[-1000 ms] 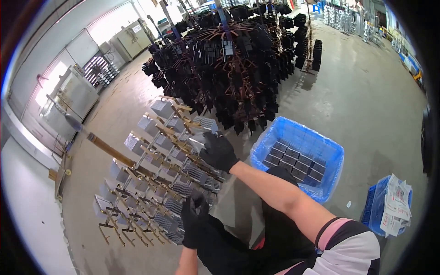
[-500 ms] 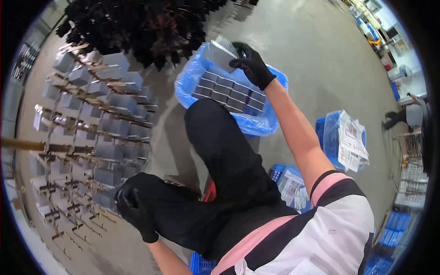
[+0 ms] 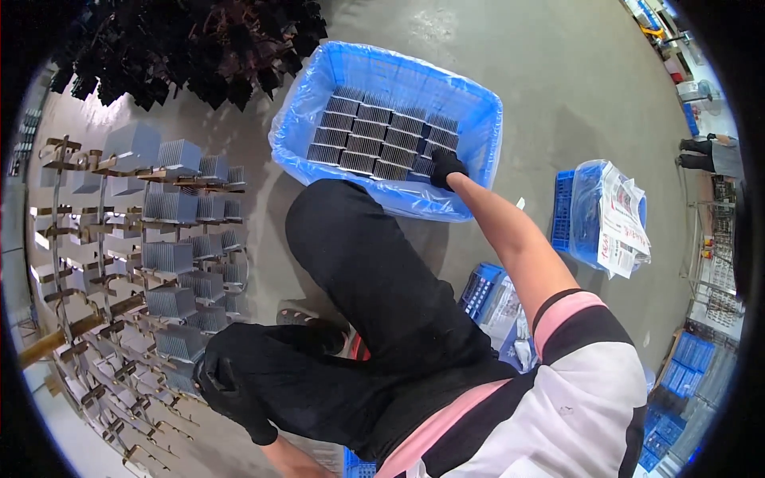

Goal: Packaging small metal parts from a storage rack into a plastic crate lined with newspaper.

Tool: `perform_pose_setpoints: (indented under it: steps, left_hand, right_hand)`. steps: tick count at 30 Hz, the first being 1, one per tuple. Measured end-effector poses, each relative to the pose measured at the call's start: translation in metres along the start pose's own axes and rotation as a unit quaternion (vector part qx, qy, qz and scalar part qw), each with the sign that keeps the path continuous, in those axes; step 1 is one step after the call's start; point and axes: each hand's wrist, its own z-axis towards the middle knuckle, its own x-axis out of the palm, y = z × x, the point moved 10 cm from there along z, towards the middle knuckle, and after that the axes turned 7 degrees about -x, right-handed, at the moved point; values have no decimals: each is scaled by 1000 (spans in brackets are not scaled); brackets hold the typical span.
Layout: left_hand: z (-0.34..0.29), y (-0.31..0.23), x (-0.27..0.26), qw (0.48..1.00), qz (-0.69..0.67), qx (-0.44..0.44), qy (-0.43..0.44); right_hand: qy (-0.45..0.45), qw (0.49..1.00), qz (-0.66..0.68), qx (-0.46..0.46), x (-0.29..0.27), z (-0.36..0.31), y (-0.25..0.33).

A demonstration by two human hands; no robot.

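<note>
My right hand (image 3: 446, 169), in a black glove, reaches down into a blue crate (image 3: 496, 151) lined with clear blue film. Its fingers close about a finned metal heat sink (image 3: 439, 142) in the crate's right-hand column; the fingertips are partly hidden. Rows of dark grey heat sinks (image 3: 370, 127) fill much of the crate floor. My left hand (image 3: 229, 396), also gloved in black, is curled beside my bent knee. It is close to the lowest finned heat sinks (image 3: 178, 342) on a hanging rack (image 3: 84, 325). What it holds, if anything, cannot be made out.
A cluster of dark hanging parts (image 3: 191, 48) stands beyond the rack. To the right are a film-wrapped blue crate (image 3: 563, 211) with printed sheets (image 3: 621, 219) on it, and another blue crate (image 3: 480, 288) by my thigh. Another person (image 3: 709, 153) is at the far right.
My right hand has lowered the heat sink from above the crate into its right side. My left hand has shifted slightly downward. The whole view has turned, showing the crate more fully.
</note>
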Motion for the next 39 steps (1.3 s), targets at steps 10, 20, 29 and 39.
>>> perform_pose_setpoints:
  steps: [10,20,29,39]
  left_hand:
    - [12,-18,22,999,-39,-21,30]
    - [10,-6,10,999,26,-26,28]
    - [10,-8,10,999,-2,-38,22]
    - [8,5,6,999,3,-37,20]
  right_hand:
    - [-173,968,-181,8,5,48,-77]
    - [-55,988,-136,-53,8,11,2]
    - [-55,874,-408,-257,81,31,10]
    - [-112,269,-790,-539,201,-7,17]
